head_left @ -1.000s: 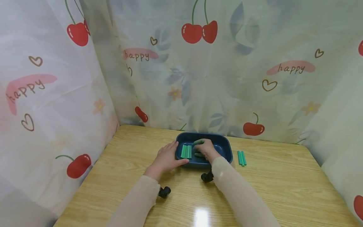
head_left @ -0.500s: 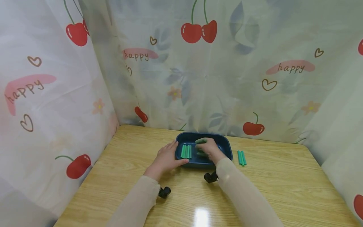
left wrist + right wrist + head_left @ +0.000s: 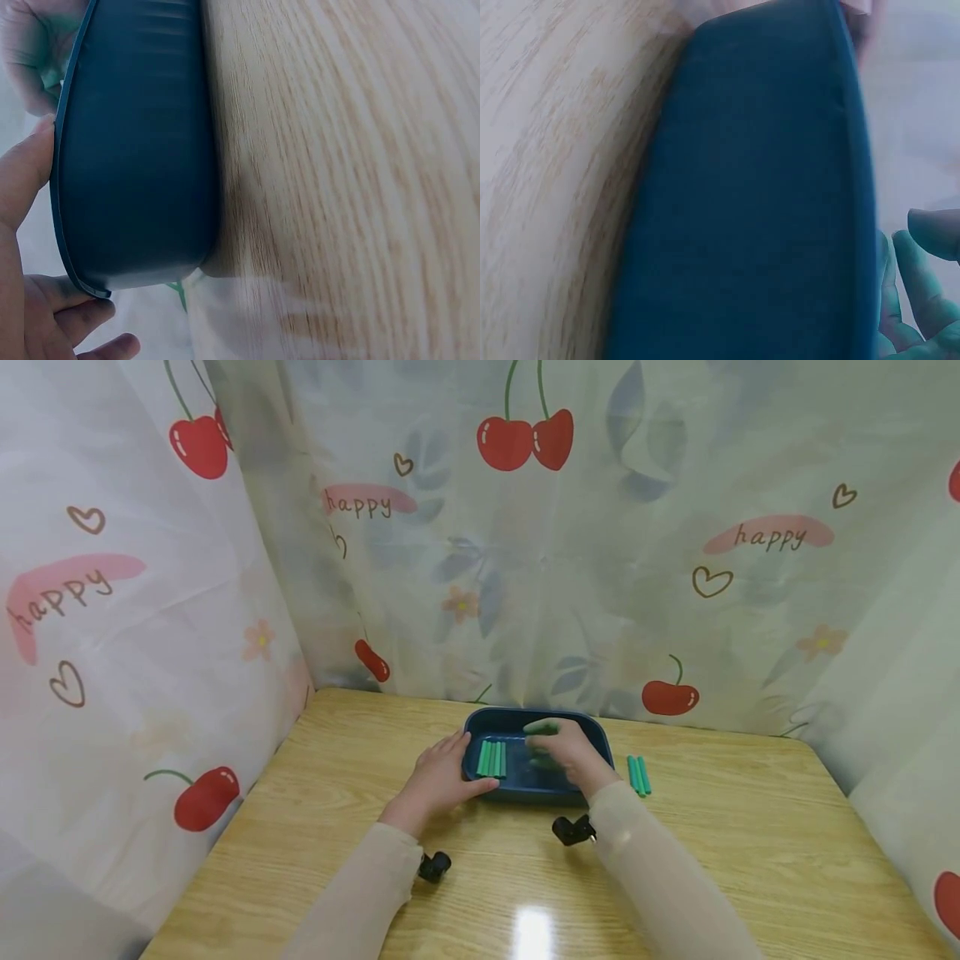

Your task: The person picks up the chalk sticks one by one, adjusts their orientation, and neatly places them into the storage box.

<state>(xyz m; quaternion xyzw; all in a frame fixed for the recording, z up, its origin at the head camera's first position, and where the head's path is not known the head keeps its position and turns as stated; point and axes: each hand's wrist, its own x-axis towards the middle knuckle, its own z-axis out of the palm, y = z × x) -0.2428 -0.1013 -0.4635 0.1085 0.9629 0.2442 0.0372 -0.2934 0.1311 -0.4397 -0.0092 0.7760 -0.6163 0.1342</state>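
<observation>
A dark blue tray (image 3: pixel 528 796) stands near the table's back edge. Several green sticks (image 3: pixel 492 760) lie side by side at its left end. My left hand (image 3: pixel 435 778) holds the tray's near-left corner, thumb on the front rim and fingers at the left end; in the left wrist view a fingertip touches the rim. Over the tray's right half is my right hand (image 3: pixel 573 753), apart from the sticks. Its fingers are loosely bent, with nothing visible between thumb and fingers (image 3: pixel 922 292) in the right wrist view; the tray's wall hides part of them.
A few more green sticks (image 3: pixel 639 775) lie on the wooden table (image 3: pixel 750 835) to the right of the tray. A printed curtain (image 3: pixel 555 568) hangs close behind the tray and along both sides.
My right hand has moved right inside the tray, away from the row of green sticks, opening a little. My left hand and the tray stay in place.
</observation>
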